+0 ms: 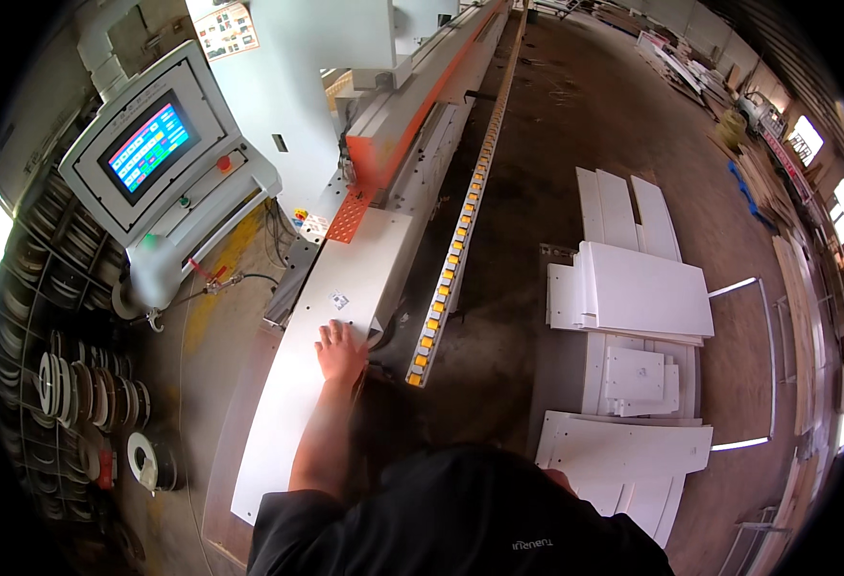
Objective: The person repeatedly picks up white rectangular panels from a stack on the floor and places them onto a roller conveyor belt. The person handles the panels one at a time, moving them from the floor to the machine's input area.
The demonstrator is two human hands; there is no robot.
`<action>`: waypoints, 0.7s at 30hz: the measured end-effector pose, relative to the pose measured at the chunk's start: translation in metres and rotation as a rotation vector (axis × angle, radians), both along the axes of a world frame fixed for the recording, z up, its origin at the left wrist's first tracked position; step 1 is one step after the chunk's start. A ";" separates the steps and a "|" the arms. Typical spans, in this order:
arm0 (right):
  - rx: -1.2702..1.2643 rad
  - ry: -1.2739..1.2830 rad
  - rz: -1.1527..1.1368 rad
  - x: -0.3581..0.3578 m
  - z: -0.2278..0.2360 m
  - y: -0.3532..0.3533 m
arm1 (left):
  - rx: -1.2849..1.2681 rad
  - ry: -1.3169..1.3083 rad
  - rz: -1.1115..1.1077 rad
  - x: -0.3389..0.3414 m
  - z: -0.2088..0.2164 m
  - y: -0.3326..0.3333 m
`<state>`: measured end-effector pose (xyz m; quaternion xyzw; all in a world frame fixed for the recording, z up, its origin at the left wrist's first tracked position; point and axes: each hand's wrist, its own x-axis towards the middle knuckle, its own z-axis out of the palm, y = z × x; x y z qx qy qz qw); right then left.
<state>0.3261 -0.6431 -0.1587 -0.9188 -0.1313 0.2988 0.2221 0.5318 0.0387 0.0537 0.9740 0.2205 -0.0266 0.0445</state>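
Observation:
A long white panel (pixel 294 413) lies lengthwise on the bed of an edge-banding machine, its far end at an orange perforated plate (pixel 350 217). On top of it, close to its right edge, my left hand (pixel 341 352) rests palm down with the fingers apart. A small printed label (pixel 338 300) is stuck to the panel just beyond my fingertips. Of my right hand (pixel 560 479) only a sliver of skin shows past the black sleeve, beside a stacked white panel (pixel 623 446); its fingers are hidden.
A rail with yellow rollers (pixel 445 278) runs along the machine's right side. Further right lie stacks of white panels (pixel 647 288). A control console (pixel 158 144) with a lit screen stands at left, above rolls of edging (pixel 91 389) on a rack.

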 end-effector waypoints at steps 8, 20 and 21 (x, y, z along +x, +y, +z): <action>0.871 0.610 -0.847 0.028 0.034 0.059 | 0.045 0.051 0.000 0.017 -0.003 0.012; 0.282 0.488 -0.598 0.112 0.097 0.121 | 0.104 0.031 -0.048 0.033 -0.020 0.018; 0.234 0.475 -0.565 0.116 0.097 0.124 | 0.103 0.037 -0.054 0.038 -0.019 0.018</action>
